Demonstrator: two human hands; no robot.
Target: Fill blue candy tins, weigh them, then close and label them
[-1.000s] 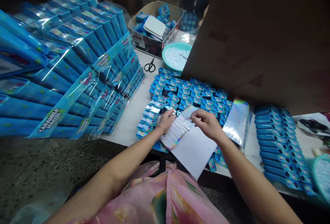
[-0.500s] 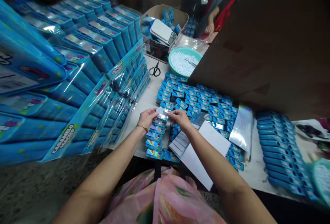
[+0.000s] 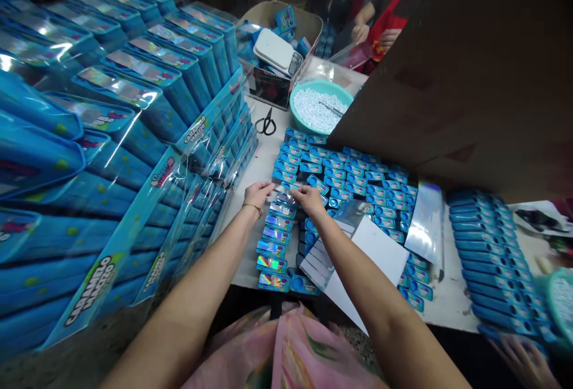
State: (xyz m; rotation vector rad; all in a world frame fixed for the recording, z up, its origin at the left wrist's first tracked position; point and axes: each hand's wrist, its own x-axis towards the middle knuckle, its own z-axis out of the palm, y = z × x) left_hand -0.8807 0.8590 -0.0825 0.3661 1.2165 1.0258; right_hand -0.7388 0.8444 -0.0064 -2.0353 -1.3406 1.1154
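My left hand (image 3: 257, 195) and my right hand (image 3: 310, 199) each pinch an end of a small shiny clear sticker (image 3: 283, 189), stretched between them. It lies over a blue candy box (image 3: 286, 199) in the left column; whether it touches the box is hard to make out. Nearer to me in that column, blue boxes (image 3: 274, 282) carry shiny rainbow stickers on their tops. Rows of similar blue boxes (image 3: 333, 174) with round openings stand to the right. Under my right forearm lie a sheet of clear stickers (image 3: 317, 256) and a white paper sheet (image 3: 376, 258).
Wrapped stacks of blue boxes (image 3: 147, 67) rise at left. Black scissors (image 3: 266, 123), a teal bowl of white candies (image 3: 320, 105) and a carton (image 3: 268, 90) bearing a white scale (image 3: 275, 52) stand behind. A large cardboard panel (image 3: 447, 90) blocks the right. Another person's blurred hand (image 3: 523, 359) shows at lower right.
The sticker between my hands now appears flatter and edge-on over the column. Another person's hand has come into view at lower right. My view has shifted slightly.
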